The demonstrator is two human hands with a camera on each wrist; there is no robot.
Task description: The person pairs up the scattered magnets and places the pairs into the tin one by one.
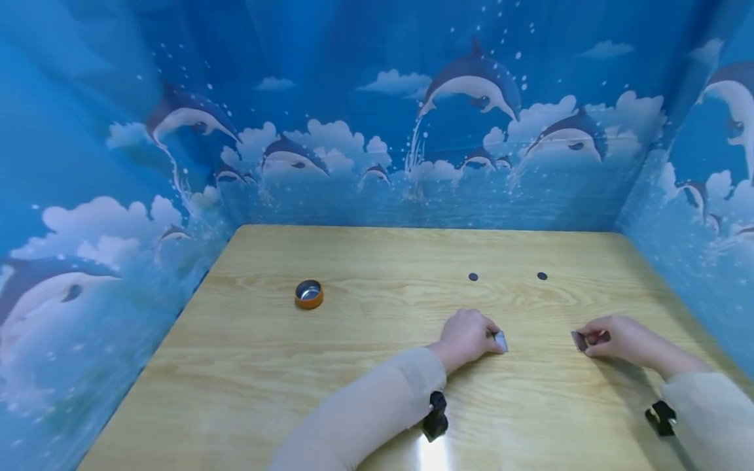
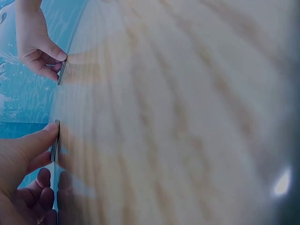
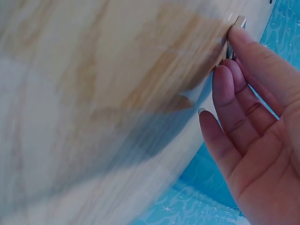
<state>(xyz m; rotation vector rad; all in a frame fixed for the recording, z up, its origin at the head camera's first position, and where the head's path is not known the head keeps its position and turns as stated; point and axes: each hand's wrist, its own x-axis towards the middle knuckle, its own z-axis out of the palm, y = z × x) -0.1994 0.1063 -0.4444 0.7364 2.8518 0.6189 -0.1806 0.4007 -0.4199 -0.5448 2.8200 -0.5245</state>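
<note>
My left hand (image 1: 467, 335) pinches a small, thin, flat square piece (image 1: 501, 341) with a pale, shiny face in the head view. Some way to its right, my right hand (image 1: 627, 339) pinches a similar thin square piece (image 1: 579, 341), which looks dark there. Both pieces stand on edge at the table's surface, turned toward each other with a gap between. Seen edge-on in the left wrist view, the left piece (image 2: 56, 140) lies between thumb and forefinger. The right wrist view shows the right piece (image 3: 238, 28) at the fingertips, its lower part hidden by fingers.
Two small dark discs (image 1: 474, 277) lie apart on the wooden table (image 1: 365, 255), beyond the hands. A small round orange container (image 1: 309, 295) with a silvery inside sits at the left. Blue dolphin-print curtains (image 1: 353, 190) border the table's back and sides.
</note>
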